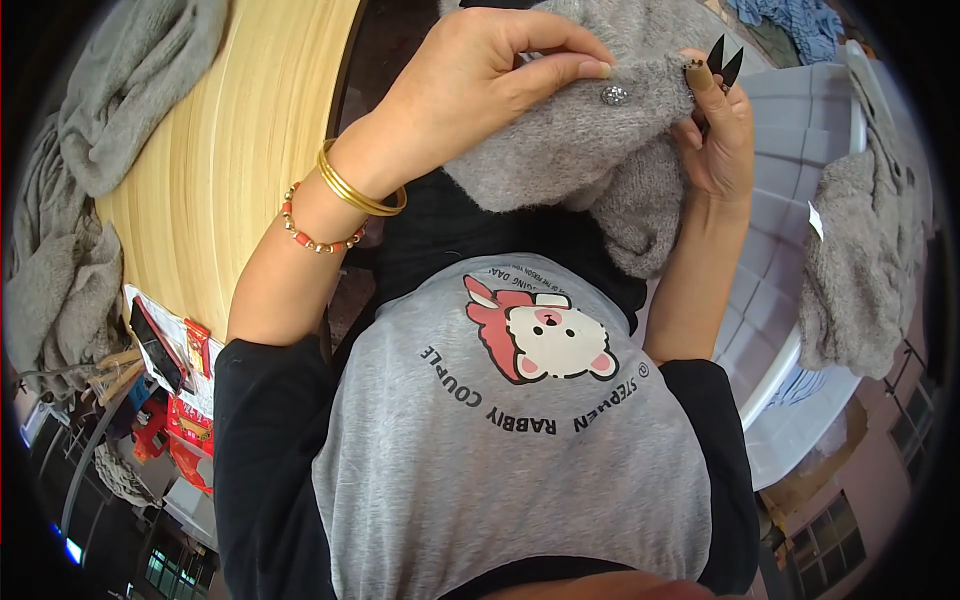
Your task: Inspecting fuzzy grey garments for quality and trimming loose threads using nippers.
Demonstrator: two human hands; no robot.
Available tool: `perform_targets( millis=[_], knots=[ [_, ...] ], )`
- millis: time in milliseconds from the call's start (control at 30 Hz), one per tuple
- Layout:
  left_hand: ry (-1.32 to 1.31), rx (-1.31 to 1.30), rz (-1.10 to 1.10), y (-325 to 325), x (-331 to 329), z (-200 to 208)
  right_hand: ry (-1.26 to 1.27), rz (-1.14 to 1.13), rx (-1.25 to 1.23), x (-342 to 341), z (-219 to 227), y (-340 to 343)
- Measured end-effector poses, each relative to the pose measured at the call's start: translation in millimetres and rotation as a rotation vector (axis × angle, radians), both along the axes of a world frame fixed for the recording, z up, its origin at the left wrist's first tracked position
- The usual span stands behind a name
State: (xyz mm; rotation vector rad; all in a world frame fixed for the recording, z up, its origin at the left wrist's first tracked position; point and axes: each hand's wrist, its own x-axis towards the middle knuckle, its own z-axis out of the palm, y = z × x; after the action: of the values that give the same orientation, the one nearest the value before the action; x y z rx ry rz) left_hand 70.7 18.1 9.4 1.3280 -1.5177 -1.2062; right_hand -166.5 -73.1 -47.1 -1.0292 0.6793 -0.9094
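Observation:
A fuzzy grey knitted garment [570,150] hangs between my hands over my lap. My left hand [490,85] is closed, thumb and forefinger pinching its edge just above a round sparkly button [614,95]. At the garment's right end my right hand [722,140] is closed too, its thumb pressed on the knit edge. Black pointed snips [726,65] stick up from behind that thumb, blades apart and pointing upward; their handles are hidden in the hand. Another shiny button shows partly beside the right thumb.
A light wooden table [250,110] is at my left, with grey knitted pieces [140,100] on it. To the right stands a large pale plastic tub [780,170], a grey knit [850,260] draped over its rim. Blue fabric [790,25] lies at the far right. Red packets [190,425] are at lower left.

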Motion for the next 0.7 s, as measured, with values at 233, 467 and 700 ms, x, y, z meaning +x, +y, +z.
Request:
perform_targets(
  millis=[233, 467, 700],
  knots=[
    [-0.181, -0.383, 0.127, 3, -5, -3, 0.146, -0.099, 0.072, 9, 24, 14],
    [0.08, -0.619, 0.171, -2, -10, -14, 0.179, -0.1, 0.002, 4, 26, 14],
    [-0.163, -0.557, 0.269, 5, -19, 7, 0.386, -0.076, -0.13, 2, 29, 14]
  ],
)
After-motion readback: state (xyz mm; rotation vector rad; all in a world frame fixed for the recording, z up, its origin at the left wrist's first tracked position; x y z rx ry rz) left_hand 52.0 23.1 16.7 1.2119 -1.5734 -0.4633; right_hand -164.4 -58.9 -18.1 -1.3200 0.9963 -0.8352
